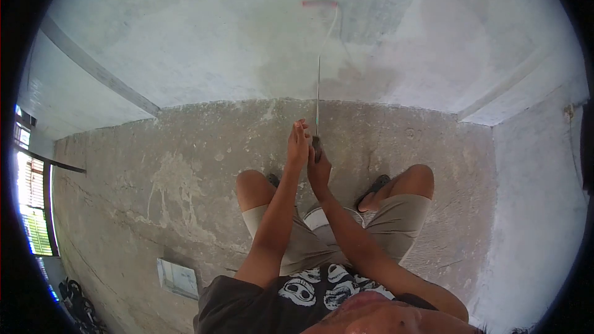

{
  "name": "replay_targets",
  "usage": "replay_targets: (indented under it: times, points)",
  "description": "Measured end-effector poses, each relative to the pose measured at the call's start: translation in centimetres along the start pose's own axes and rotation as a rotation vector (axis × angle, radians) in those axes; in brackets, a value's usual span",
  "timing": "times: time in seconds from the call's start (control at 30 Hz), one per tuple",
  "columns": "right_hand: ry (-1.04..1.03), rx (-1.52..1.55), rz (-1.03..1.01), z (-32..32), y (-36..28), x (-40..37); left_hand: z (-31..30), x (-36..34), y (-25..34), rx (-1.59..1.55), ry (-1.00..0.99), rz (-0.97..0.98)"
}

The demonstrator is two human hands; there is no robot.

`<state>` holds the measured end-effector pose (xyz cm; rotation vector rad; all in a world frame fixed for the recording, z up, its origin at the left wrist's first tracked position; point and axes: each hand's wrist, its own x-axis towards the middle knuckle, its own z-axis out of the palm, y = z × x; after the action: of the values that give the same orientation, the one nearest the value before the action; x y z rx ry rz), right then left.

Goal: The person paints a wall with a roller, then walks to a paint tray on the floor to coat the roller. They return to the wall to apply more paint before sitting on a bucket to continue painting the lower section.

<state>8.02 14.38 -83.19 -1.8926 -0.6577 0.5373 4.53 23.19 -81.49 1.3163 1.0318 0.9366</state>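
My right hand (pixel 318 166) is closed on the dark handle of a paint roller (pixel 318 96). The thin metal rod runs up from the hand to a red-edged roller head (pixel 320 4) at the pale wall (pixel 216 37). Just left of the handle is my left hand (pixel 299 143), its fingers loosely bent and slightly apart, with nothing visible in them. Beneath my forearms, between my legs, part of a white bucket (pixel 317 218) shows; my right forearm hides some of it.
Rough concrete floor (pixel 154 192) meets the wall ahead. A pale rectangular panel (pixel 177 278) lies at lower left. Farther left are a bright slatted window (pixel 34 201) and a motorbike (pixel 79 306). Another pale wall (pixel 538 185) stands on the right.
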Motion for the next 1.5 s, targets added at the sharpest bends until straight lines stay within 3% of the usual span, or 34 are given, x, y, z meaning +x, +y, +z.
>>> replay_targets:
  times: [0.07, 0.13, 0.37, 0.47, 0.57, 0.77, 0.97, 1.03, 1.07, 1.17, 1.33, 1.5]
  points:
    - [0.012, -0.022, -0.073, -0.4, -2.5, 1.5, 0.1, -0.4, 1.4, -0.084, -0.033, -0.118]
    - [-0.09, 0.086, -0.034, -0.9, -4.3, 2.5, -0.2, 0.3, 0.4, -0.083, -0.016, -0.089]
    - [-0.01, 0.111, -0.081, 0.3, 1.6, -1.4, 0.0, 0.5, -0.3, -0.034, 0.007, 0.001]
    - [-0.022, 0.045, 0.005, 0.6, 2.3, -2.2, -0.2, 1.0, -1.2, -0.079, 0.008, 0.019]
    - [-0.013, 0.054, -0.003, 0.3, -0.9, -0.9, -0.5, -0.2, 0.9, -0.033, 0.023, -0.012]
    - [-0.053, 0.094, -0.11, -1.1, -6.7, 2.8, -1.0, 1.2, -1.2, -0.06, 0.004, -0.05]
    - [-0.01, 0.048, -0.153, 0.9, 0.6, -0.5, -1.1, 1.1, 0.3, -0.099, 0.037, -0.05]
    - [-0.143, 0.099, 0.042, 0.7, 2.7, -3.1, -1.4, 1.6, -0.8, -0.095, 0.017, -0.067]
    - [-0.145, 0.106, 0.04, 0.8, 3.0, -3.6, -1.5, 1.9, -1.4, -0.093, -0.004, -0.087]
    - [-0.138, 0.001, 0.162, 1.1, 2.7, -4.8, -1.4, 1.8, -1.4, -0.14, 0.029, -0.037]
    - [-0.039, 0.06, -0.008, 2.5, -1.3, -3.2, -1.9, 2.3, -1.7, -0.123, 0.008, -0.111]
    - [-0.057, 0.031, 0.011, 1.4, -2.0, -1.1, -2.8, 2.6, -2.2, -0.128, -0.048, -0.146]
